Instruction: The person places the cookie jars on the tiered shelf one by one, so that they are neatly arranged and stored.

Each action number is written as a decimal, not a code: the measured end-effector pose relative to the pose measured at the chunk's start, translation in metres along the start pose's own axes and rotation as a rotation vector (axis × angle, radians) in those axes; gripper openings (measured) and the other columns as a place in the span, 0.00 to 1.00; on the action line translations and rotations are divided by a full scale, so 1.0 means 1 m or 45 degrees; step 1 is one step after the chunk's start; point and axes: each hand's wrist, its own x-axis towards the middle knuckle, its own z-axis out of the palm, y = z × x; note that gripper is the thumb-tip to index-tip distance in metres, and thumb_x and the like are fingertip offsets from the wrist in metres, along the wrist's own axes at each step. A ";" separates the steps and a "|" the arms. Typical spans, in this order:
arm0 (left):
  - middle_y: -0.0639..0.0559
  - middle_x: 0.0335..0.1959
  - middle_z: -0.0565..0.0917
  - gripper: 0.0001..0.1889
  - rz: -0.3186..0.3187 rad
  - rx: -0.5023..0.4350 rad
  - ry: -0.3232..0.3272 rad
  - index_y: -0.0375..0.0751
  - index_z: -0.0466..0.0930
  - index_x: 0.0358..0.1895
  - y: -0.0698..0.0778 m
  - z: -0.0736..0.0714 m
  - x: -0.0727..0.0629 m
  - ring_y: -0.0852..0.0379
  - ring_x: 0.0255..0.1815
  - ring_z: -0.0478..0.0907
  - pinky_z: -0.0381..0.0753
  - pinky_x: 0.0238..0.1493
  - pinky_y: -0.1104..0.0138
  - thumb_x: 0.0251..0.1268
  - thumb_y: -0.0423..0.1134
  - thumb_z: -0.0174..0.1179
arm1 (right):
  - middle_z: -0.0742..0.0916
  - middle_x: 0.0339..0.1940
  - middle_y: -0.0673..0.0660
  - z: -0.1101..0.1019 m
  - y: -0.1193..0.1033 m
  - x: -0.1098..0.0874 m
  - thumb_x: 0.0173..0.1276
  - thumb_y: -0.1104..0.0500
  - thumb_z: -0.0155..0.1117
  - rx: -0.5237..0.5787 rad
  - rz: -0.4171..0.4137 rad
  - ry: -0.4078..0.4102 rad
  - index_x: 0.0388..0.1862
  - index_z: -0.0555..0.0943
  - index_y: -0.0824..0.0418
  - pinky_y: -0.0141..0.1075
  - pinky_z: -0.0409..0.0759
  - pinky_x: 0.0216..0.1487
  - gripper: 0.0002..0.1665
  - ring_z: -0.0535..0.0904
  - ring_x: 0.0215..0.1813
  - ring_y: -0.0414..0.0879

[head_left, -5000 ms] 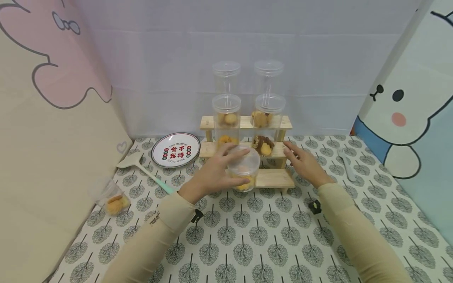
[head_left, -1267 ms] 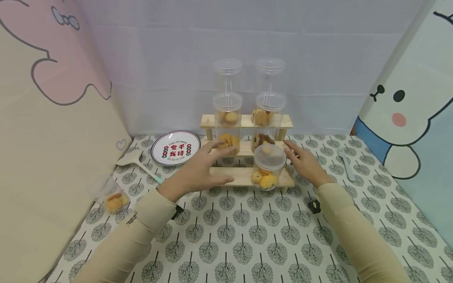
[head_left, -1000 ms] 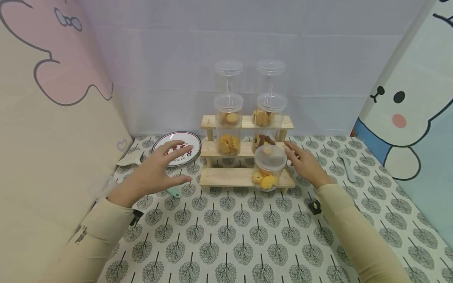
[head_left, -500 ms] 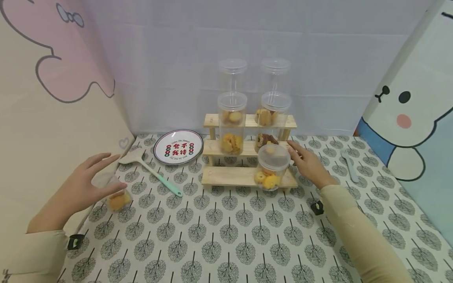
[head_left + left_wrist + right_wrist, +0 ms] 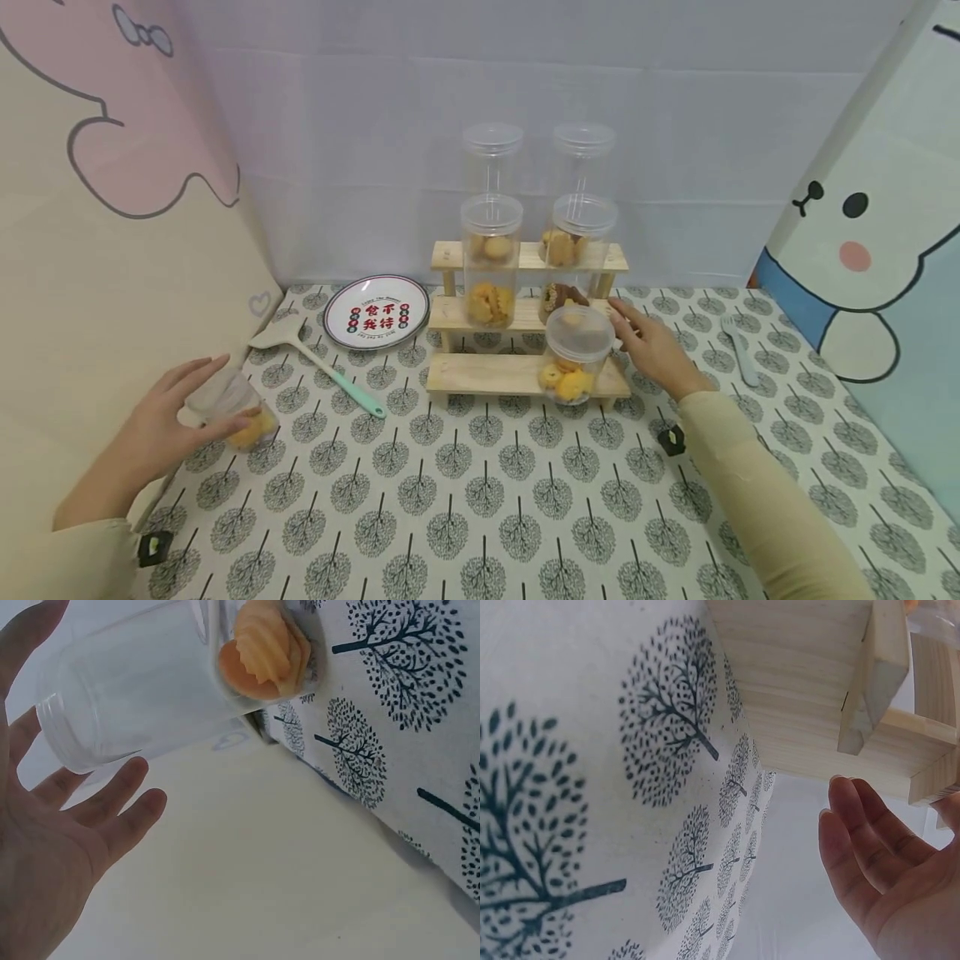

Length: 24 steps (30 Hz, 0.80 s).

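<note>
At the left, a clear lidded jar [image 5: 225, 393] with cookies [image 5: 266, 652] in its bottom stands on the patterned cloth. My left hand [image 5: 159, 421] is held around its upper part, fingers spread; in the left wrist view the fingers [image 5: 120, 795] curve loosely beside the lid without gripping it. My right hand [image 5: 658, 354] hovers with relaxed fingers by the right side of the wooden stepped shelf [image 5: 480, 375], its fingertips close to the wood in the right wrist view. A short jar [image 5: 573, 367] of yellow cookies stands on the bottom step's right end.
Two tall jars [image 5: 491, 287] of cookies stand on the middle step and two more jars [image 5: 585, 162] on the top one. A white plate [image 5: 377, 312] and a turner [image 5: 322, 362] with a green handle lie left of the shelf; a fork [image 5: 741, 350] lies right.
My left hand has let go of the short jar, now on the bottom step's right end, and moved left to the jar there. The right hand has stayed beside the shelf.
</note>
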 end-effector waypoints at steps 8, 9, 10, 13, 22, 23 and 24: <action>0.28 0.74 0.58 0.50 0.030 -0.021 0.033 0.48 0.59 0.78 -0.003 0.010 -0.002 0.19 0.70 0.53 0.52 0.58 0.21 0.50 0.44 0.78 | 0.82 0.56 0.66 0.000 0.000 0.001 0.78 0.31 0.33 -0.001 -0.001 0.008 0.81 0.52 0.37 0.51 0.81 0.43 0.36 0.80 0.48 0.56; 0.28 0.74 0.59 0.50 0.032 -0.016 0.038 0.47 0.59 0.78 -0.004 0.011 -0.002 0.19 0.70 0.54 0.53 0.57 0.21 0.51 0.44 0.77 | 0.82 0.56 0.66 0.000 0.000 0.001 0.78 0.31 0.33 -0.001 -0.002 0.010 0.81 0.52 0.37 0.51 0.81 0.43 0.36 0.81 0.48 0.56; 0.28 0.74 0.59 0.49 0.035 -0.010 0.043 0.47 0.60 0.78 -0.004 0.011 -0.002 0.19 0.69 0.55 0.54 0.56 0.21 0.51 0.43 0.77 | 0.82 0.56 0.66 0.000 0.000 0.001 0.78 0.31 0.33 -0.001 -0.004 0.012 0.81 0.52 0.38 0.51 0.81 0.43 0.36 0.81 0.48 0.56; 0.29 0.74 0.60 0.48 0.028 -0.001 0.051 0.48 0.60 0.78 -0.005 0.013 -0.004 0.19 0.67 0.57 0.58 0.53 0.22 0.53 0.42 0.76 | 0.82 0.56 0.66 0.000 -0.001 0.001 0.78 0.31 0.33 0.005 -0.005 0.012 0.82 0.52 0.38 0.52 0.81 0.43 0.36 0.81 0.48 0.56; 0.30 0.71 0.63 0.45 0.001 -0.017 0.082 0.50 0.62 0.77 -0.007 0.017 -0.005 0.25 0.64 0.64 0.71 0.49 0.30 0.56 0.40 0.75 | 0.82 0.56 0.66 0.001 -0.001 0.001 0.78 0.31 0.32 -0.008 0.013 0.007 0.82 0.52 0.38 0.53 0.80 0.44 0.37 0.81 0.49 0.58; 0.31 0.71 0.64 0.45 0.001 -0.018 0.086 0.50 0.62 0.77 -0.007 0.017 -0.005 0.26 0.64 0.65 0.72 0.49 0.31 0.55 0.39 0.75 | 0.82 0.56 0.66 0.001 -0.002 0.001 0.78 0.31 0.32 -0.010 0.015 0.008 0.82 0.52 0.38 0.53 0.80 0.44 0.37 0.81 0.50 0.58; 0.31 0.70 0.64 0.45 0.002 -0.015 0.091 0.50 0.62 0.77 -0.007 0.018 -0.005 0.26 0.63 0.65 0.72 0.49 0.31 0.55 0.39 0.75 | 0.82 0.56 0.66 0.001 -0.002 0.001 0.78 0.31 0.32 -0.010 0.017 0.007 0.82 0.51 0.38 0.53 0.80 0.44 0.37 0.81 0.50 0.58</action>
